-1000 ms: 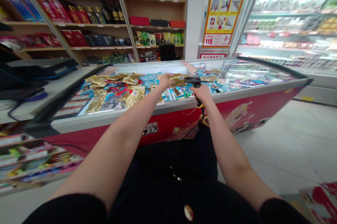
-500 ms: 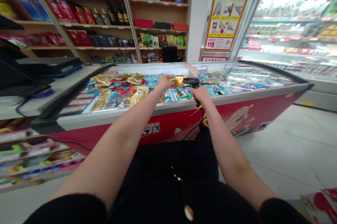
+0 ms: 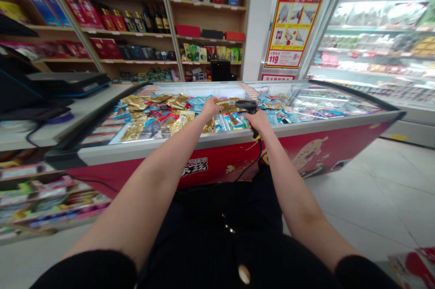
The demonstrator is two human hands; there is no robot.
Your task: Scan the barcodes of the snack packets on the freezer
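At far left a black device sits on the pale counter, with a purple roll near it; small packaged goods are racked below. Behind, wooden shelves carry gift boxes and, farther right, dark bottles.

Next to the counter stands a long red chest freezer with a pale rim. Its left part holds a loose pile of gold, blue and red packets, several overlapping and lying at different angles.

The left hand reaches over the near rim, above the middle of the freezer. Its fingertips are at the left end of a gold packet; whether they are closed on it I cannot tell. That packet lies between the hands, just left of the scanner.

The right hand is wrapped around the scanner's grip over the near rim, the black head facing left towards the packet. A dark cable hangs from the grip down the freezer's front. The two hands are apart, near each other.

Farther right, a red and yellow poster is on the wall behind the freezer. Beyond it stands a lit fridge with several rows of goods, and pale floor tiles lie below.
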